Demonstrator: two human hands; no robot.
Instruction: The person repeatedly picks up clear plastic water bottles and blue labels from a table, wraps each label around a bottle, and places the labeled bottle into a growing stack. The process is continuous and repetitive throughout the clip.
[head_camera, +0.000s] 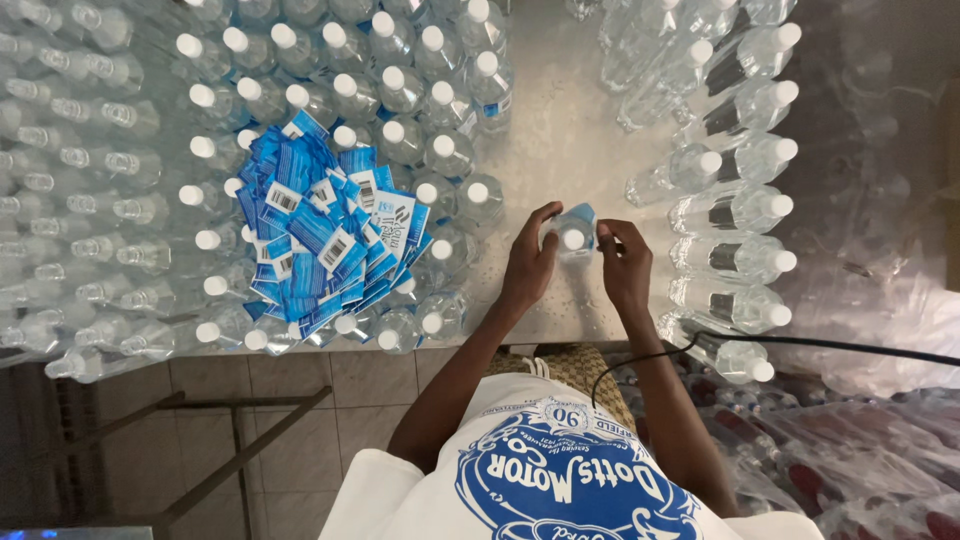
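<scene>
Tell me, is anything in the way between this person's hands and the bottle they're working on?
Nothing visible is. The left hand and right hand both already grip the bottle from either side, upright on the metal table.

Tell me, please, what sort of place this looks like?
Probably a small water-bottling workshop: capped clear bottles crowd a metal table, blue labels lie heaped, and both hands hold one bottle.

Both forearms reach forward from the body over the near edge of the table (560, 140), converging toward its middle. The left hand (530, 262) curls inward, thumb up and fingers bent. The right hand (625, 265) faces it, fingers arched and tips pinched. The two hands sit close together, wrists slightly bent.
</scene>
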